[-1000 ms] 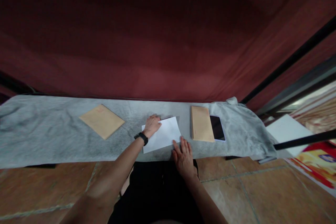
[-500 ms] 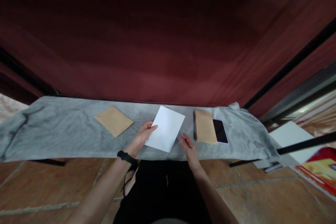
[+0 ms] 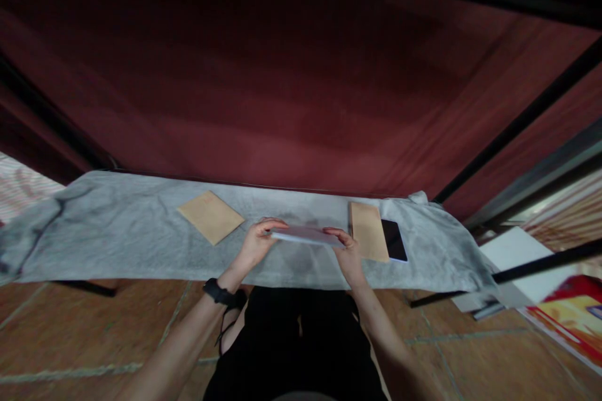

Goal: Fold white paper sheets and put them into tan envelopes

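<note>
A white sheet of paper (image 3: 305, 235) is held just above the grey cloth (image 3: 117, 238), seen almost edge-on. My left hand (image 3: 256, 243), with a black watch on the wrist, grips its left end. My right hand (image 3: 347, 252) grips its right end. Both hands have fingers curled round the paper's edges. A brown envelope (image 3: 211, 217) lies on the cloth to the left of my hands. A stack of brown envelopes (image 3: 367, 230) lies just right of my right hand, with a dark phone (image 3: 394, 240) beside it.
The cloth covers a low long surface in front of a dark red curtain (image 3: 282, 94). Black poles (image 3: 517, 119) slant at the right. White sheets (image 3: 517, 250) and a colourful printed sheet (image 3: 569, 313) lie on the tiled floor (image 3: 70, 332) at the right.
The white paper was lifted off the cloth by my left hand, then turned nearly flat to the view. My right hand left the cloth and took hold of the paper's right end.
</note>
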Demonstrator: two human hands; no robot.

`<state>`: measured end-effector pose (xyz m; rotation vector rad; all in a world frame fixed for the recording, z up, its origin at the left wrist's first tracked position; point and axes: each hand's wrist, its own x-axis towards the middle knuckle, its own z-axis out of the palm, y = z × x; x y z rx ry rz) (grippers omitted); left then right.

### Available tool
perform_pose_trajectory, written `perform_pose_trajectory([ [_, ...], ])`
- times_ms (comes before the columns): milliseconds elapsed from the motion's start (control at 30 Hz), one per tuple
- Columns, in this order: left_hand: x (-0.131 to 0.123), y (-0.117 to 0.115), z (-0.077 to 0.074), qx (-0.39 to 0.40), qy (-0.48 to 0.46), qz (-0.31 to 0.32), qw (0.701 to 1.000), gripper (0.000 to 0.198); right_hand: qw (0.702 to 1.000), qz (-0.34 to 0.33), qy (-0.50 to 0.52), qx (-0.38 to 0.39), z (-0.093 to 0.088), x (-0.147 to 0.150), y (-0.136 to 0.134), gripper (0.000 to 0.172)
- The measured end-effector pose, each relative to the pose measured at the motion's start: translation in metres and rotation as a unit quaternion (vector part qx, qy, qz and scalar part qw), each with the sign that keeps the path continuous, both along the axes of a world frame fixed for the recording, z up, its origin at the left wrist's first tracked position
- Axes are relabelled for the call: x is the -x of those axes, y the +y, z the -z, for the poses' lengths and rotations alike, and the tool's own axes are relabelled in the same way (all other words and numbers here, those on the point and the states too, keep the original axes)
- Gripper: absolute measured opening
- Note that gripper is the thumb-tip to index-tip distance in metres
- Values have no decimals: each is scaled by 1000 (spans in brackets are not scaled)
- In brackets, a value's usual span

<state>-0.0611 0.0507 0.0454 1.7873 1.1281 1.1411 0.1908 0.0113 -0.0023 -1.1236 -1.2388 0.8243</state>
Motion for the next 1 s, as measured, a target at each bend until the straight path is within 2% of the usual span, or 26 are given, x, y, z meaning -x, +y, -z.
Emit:
perform_pose_trajectory([
  [100, 7, 1, 8, -126, 64, 34, 989, 24, 994, -24, -74, -77, 3, -4, 5, 19],
  [167, 9, -1, 28, -154, 99, 51, 982, 34, 984, -30, -150, -92, 15, -6, 6, 26],
  [333, 14, -12, 98, -113, 199, 106, 968, 51, 950, -106, -284, -80, 69, -9, -3, 45],
  [400, 17, -18, 118, -96, 242, 120, 958, 52, 942, -106, -313, -57, 87, -11, -10, 48],
  [467, 21, -22, 129, -100, 259, 127, 952, 56, 939, -105, -325, -48, 99, -13, -17, 51],
  [567, 27, -25, 132, -100, 259, 144, 950, 56, 943, -92, -315, -45, 107, -17, -24, 52],
  [667, 30, -21, 131, -70, 228, 148, 960, 48, 947, -79, -307, -48, 108, -21, -26, 42],
  [867, 23, -16, 126, 16, 141, 89, 986, 19, 939, -45, -337, -39, 102, -20, -23, 23],
  [1000, 14, -18, 122, 27, 136, 47, 989, 26, 930, 9, -368, -6, 101, -12, -20, 18],
])
